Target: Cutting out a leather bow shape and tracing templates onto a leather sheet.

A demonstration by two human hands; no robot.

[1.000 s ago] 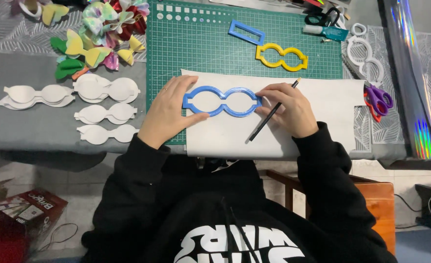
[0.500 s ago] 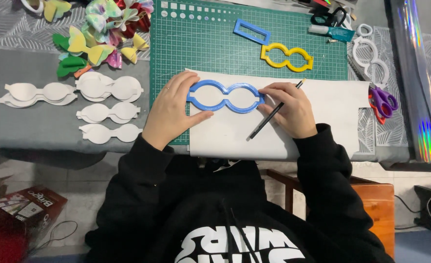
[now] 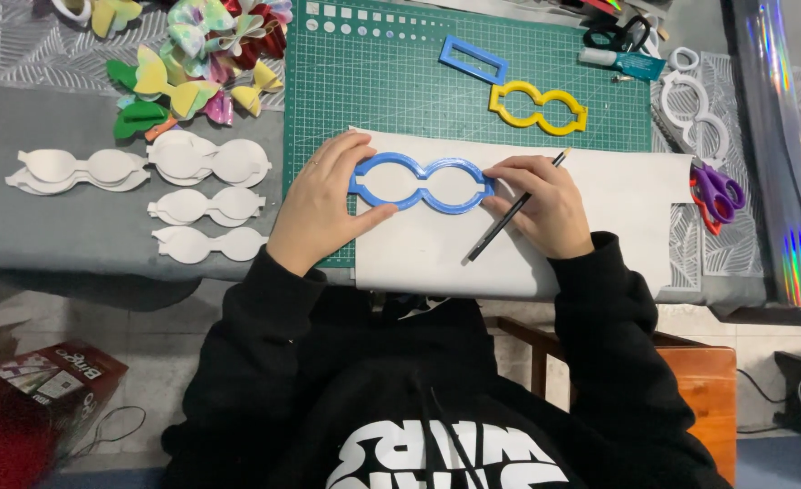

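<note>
A blue double-loop stencil (image 3: 423, 182) lies flat on a white sheet of paper (image 3: 618, 204) that rests on a green cutting mat (image 3: 391, 72). My left hand (image 3: 323, 204) grips the stencil's left loop and presses it onto the paper. My right hand (image 3: 541, 204) holds a dark pencil (image 3: 509, 213) and touches the stencil's right end with its fingertips. The pencil slants from lower left to upper right, with its yellow end pointing away from me.
White cut-out bow shapes (image 3: 206, 204) lie to the left on the grey table. Coloured bows (image 3: 201, 63) sit at the back left. A yellow stencil (image 3: 538, 108), a blue rectangle frame (image 3: 473, 59), a white stencil (image 3: 695, 113), purple scissors (image 3: 717, 195) and a shiny foil strip (image 3: 781, 145) lie at the back and right.
Both hands stay on the blue stencil. My right hand has shifted slightly along the stencil's right end, and the pencil has tilted a little.
</note>
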